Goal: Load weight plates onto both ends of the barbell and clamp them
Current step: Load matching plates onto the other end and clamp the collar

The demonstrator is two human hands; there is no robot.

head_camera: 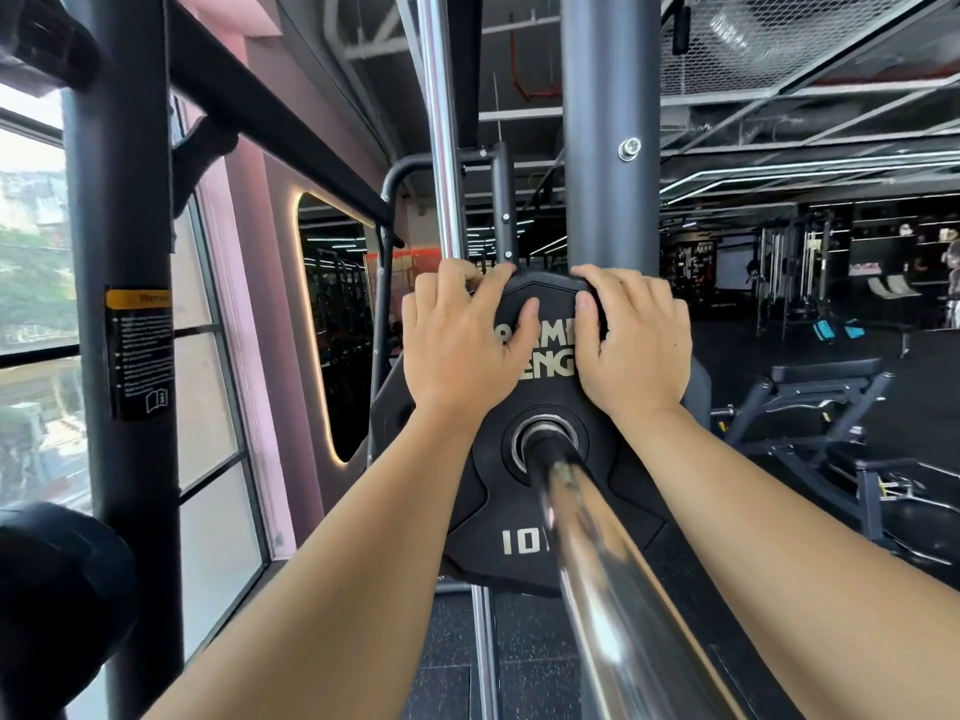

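Barbell sleeve (597, 537): a bright chrome shaft runs from the lower centre of the frame up to the middle, where it passes through the plate's hub. No clamp shows on it.
Weight plate (545, 491): black, many-sided, marked 10, sits centre frame, already threaded on the sleeve. A larger black plate (698, 387) appears to sit just behind it.
Handling: I judge the plate heavy, rigid and rubber-coated, so it should grip well, while the polished sleeve looks slick. The upper rim, or opposite edges, is the sensible place to hold, keeping the plate square so it doesn't bind.
Left hand (457, 345): palm flat on the upper left face, fingers curled over the top rim, thumb lying across the lettering.
Right hand (631, 345): mirrored on the upper right, fingers wrapped over the rim, thumb on the face.
Containers: none in view.
Rack upright (610, 122): a dark post rises behind the plate, top centre, beside a chrome guide rod (441, 122).
Bench (826, 402): right of centre, well apart.
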